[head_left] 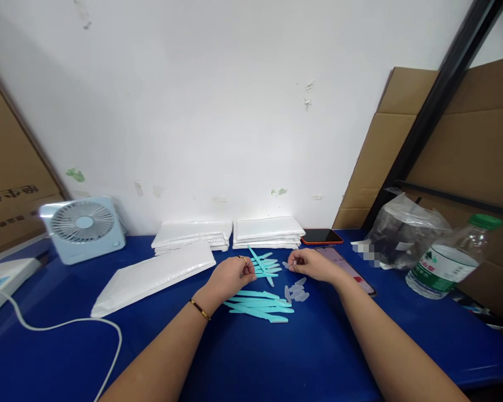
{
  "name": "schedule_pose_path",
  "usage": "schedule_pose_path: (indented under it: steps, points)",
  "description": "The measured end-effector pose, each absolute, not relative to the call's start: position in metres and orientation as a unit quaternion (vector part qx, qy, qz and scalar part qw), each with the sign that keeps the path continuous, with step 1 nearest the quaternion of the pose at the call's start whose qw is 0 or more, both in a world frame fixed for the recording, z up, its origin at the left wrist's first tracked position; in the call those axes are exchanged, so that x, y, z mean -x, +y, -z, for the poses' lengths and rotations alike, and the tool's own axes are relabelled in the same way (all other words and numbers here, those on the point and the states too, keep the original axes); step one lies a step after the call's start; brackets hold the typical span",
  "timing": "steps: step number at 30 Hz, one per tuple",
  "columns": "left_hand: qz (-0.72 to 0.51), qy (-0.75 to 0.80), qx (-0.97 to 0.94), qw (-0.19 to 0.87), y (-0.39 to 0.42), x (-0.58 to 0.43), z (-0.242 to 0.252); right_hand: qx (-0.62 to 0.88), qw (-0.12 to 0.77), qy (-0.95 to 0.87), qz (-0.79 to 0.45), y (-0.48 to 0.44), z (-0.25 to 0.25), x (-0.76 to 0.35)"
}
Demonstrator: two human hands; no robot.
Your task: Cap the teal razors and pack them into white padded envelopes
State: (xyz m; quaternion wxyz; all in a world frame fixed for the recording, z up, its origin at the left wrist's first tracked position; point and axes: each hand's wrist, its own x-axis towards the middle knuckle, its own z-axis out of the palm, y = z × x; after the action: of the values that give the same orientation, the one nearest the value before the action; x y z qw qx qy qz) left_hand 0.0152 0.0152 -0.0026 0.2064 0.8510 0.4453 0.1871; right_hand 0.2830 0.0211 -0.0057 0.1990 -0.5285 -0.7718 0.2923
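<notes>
My left hand [237, 273] is pinched at the left side of a cluster of teal eyebrow razors [269, 262], and one razor seems to stick out from its fingertips. Another razor lies slantwise across that cluster. Closer to me, more teal razors [257, 306] lie in a loose row on the blue table [251, 357]. The fingers of my right hand [308, 263] are closed on a small clear plastic blade cap [285, 265]. Below that hand lies a small heap of similar clear caps [297, 291].
Behind the razors are two stacks of white padded mailers [193, 231], [268, 229], with a loose mailer [155, 276] at left. Two phones [322, 237], [347, 271], a plastic bag [402, 229] and a water bottle [446, 262] stand right; a fan [84, 229] and white cable [67, 322] left.
</notes>
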Motion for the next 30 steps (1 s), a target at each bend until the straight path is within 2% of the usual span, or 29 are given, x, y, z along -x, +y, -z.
schedule_pose_path:
  steps: [4,12,19,23,30]
  points:
    - [-0.201,0.452,-0.851,0.175,0.016,-0.014,0.002,0.459,0.217,-0.780,-0.365,0.011,-0.005,-0.274]
    - [-0.202,0.444,-0.858,0.164,0.016,-0.017,0.003,0.443,0.233,-0.799,-0.333,0.008,-0.002,-0.257]
    - [-0.200,0.425,-0.880,0.075,0.018,-0.019,0.011,0.459,0.238,-0.811,-0.272,0.014,0.010,-0.248]
    - [-0.151,0.390,-0.908,0.038,0.022,-0.019,0.019,0.493,0.270,-0.801,-0.207,0.014,0.003,-0.262]
    - [-0.142,0.422,-0.895,0.006,0.025,-0.028,0.020,0.372,0.123,-0.878,-0.276,0.001,-0.014,-0.270]
